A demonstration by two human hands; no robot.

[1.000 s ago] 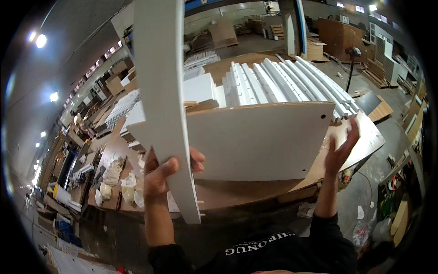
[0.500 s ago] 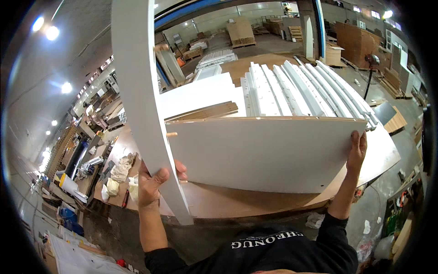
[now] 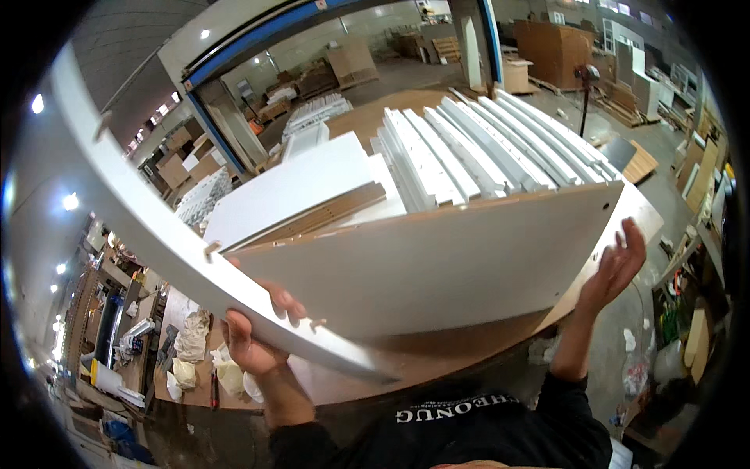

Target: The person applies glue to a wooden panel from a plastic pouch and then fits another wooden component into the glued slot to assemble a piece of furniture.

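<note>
My left hand [image 3: 256, 344] is wrapped round a long white post [image 3: 176, 234], which leans to the upper left. Short wooden dowels [image 3: 212, 248] stick out of the post's side. Across the bench stands a wide white panel [image 3: 437, 270] on its long edge, with bare brown board along its top. The post runs in front of the panel's left end; whether they touch I cannot tell. My right hand [image 3: 613, 270], fingers apart and holding nothing, is just off the panel's right end.
Behind the panel lie several long white strips [image 3: 500, 148] and a flat white board [image 3: 293, 187]. The brown worktable [image 3: 437, 359] curves across in front of me. Crumpled cloths [image 3: 191, 338] lie at its left end. A stand [image 3: 585, 98] rises beyond the right side.
The post has swung from near upright to a strong lean to the left. My right hand has let go of the panel's right end, and the panel has tilted in view.
</note>
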